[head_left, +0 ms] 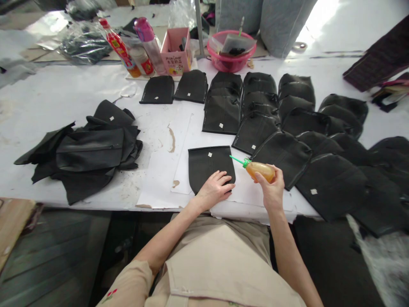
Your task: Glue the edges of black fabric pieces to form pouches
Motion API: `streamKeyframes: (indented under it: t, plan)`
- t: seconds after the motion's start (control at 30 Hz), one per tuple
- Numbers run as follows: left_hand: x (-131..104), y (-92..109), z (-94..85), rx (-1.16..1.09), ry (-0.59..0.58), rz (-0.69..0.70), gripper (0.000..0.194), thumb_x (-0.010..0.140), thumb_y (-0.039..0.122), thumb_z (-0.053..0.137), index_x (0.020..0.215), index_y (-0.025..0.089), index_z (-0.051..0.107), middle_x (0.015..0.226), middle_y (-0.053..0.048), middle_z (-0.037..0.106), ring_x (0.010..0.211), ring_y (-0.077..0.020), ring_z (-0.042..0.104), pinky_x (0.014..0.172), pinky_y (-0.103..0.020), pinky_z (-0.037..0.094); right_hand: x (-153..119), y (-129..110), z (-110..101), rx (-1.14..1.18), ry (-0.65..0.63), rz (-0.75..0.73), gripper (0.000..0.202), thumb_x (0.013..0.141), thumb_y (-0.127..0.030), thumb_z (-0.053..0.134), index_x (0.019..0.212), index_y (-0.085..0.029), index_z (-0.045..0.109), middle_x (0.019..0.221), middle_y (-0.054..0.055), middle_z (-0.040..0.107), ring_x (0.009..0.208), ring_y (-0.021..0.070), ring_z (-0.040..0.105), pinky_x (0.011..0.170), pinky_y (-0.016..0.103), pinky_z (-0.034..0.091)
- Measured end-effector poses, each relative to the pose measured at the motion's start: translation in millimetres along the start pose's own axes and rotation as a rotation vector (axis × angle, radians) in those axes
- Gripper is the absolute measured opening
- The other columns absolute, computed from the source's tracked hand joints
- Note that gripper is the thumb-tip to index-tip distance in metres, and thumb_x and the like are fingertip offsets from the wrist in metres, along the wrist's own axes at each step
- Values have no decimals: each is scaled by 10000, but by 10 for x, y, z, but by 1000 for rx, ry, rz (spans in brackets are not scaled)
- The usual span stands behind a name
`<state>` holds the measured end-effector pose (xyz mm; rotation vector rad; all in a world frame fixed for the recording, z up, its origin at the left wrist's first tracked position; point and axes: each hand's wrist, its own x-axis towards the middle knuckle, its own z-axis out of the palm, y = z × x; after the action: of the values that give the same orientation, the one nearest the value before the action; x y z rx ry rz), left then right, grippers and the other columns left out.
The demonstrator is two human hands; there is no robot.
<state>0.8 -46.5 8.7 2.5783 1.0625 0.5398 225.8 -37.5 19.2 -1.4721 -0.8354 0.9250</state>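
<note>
A black panel point(204, 168) with one straight edge and rounded corners lies flat in front of me, a small white tag near its straight edge. My left hand point(217, 187) rests on its lower right part, fingers stretched out over the surface. In my right hand point(273, 185) is a squeeze bottle point(260, 170) of amber liquid with a green nozzle. It is tilted, and the nozzle tip points left, close to the panel's upper right edge; whether it touches I cannot tell.
Overlapping black panels point(279, 155) cover the right side. A loose pile of black pieces point(91, 147) lies left. Along the back stand a red-capped bottle point(118, 47), a pink box point(176, 53) and a pink basin point(228, 63). The white table's front edge point(124, 207) is near my lap.
</note>
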Motion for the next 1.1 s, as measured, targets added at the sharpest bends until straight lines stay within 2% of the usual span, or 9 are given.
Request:
streamKeyframes:
  t: [0.17, 0.27, 0.43, 0.53, 0.63, 0.77, 0.9, 1.0, 1.1]
  plan:
    - [-64, 41, 44, 52, 89, -8, 191, 964, 180, 583, 1092, 211, 720, 1211, -114, 675, 1175, -234, 652, 1096, -447, 525, -24, 9, -31, 11, 3, 3, 622, 634, -434, 922, 1120, -245, 583, 1024, 13, 662, 842, 196, 658, 557, 263, 574]
    - [-97, 81, -72, 76, -23, 48, 243, 960, 124, 548, 1114, 227, 705, 1204, -95, 672, 1202, -228, 631, 1095, -428, 517, -41, 1, -41, 13, 5, 1, 609, 649, -434, 912, 1122, -245, 579, 1034, 19, 667, 859, 205, 665, 560, 269, 577]
    - [-121, 175, -209, 209, -259, 31, 473, 952, 111, 579, 1410, 223, 546, 1443, -145, 588, 1367, -290, 547, 1121, -476, 476, -68, 1, -32, 38, 13, 18, 607, 638, -447, 918, 1101, -243, 583, 1023, 15, 673, 839, 196, 667, 565, 264, 571]
    - [-139, 175, -177, 240, -291, 35, 395, 971, 122, 568, 1357, 205, 584, 1472, -166, 578, 1384, -307, 543, 1107, -478, 483, -88, 3, -24, 49, 14, 28, 602, 638, -452, 919, 1091, -241, 583, 1016, 14, 675, 825, 187, 664, 565, 258, 570]
    - [-168, 106, -141, 201, -232, 38, 361, 993, 111, 517, 1338, 188, 593, 1426, -163, 621, 1357, -267, 575, 1113, -432, 482, -104, 5, -21, 45, 20, 37, 607, 631, -466, 918, 1083, -243, 580, 1013, 12, 676, 825, 188, 664, 550, 254, 568]
    - [-223, 3, -112, 141, -35, 34, 348, 1012, 103, 447, 1327, 148, 589, 1327, -143, 680, 1245, -220, 647, 1066, -358, 523, -116, 16, -31, 50, 22, 40, 609, 631, -471, 917, 1083, -245, 578, 1014, 14, 675, 823, 195, 664, 533, 256, 566]
    - [-277, 10, -15, 92, 118, -8, 257, 1012, 125, 454, 1162, 154, 661, 1179, -123, 698, 1095, -198, 684, 887, -293, 588, -122, 19, -43, 48, 15, 32, 595, 647, -462, 913, 1089, -245, 579, 1025, 17, 673, 822, 195, 663, 542, 259, 568]
    - [-285, 72, 58, 110, 160, -80, 193, 1002, 151, 496, 995, 180, 687, 1012, -89, 681, 960, -196, 673, 767, -283, 583, -122, 13, -46, 52, 18, 35, 598, 641, -458, 917, 1087, -242, 582, 1029, 19, 675, 827, 192, 664, 547, 253, 568]
    - [-263, 127, 70, 91, 151, -72, 139, 1007, 198, 545, 971, 192, 679, 904, -58, 676, 896, -201, 659, 795, -326, 578, -119, 9, -46, 64, 20, 38, 601, 635, -450, 922, 1087, -240, 584, 1028, 18, 677, 821, 185, 662, 542, 246, 565]
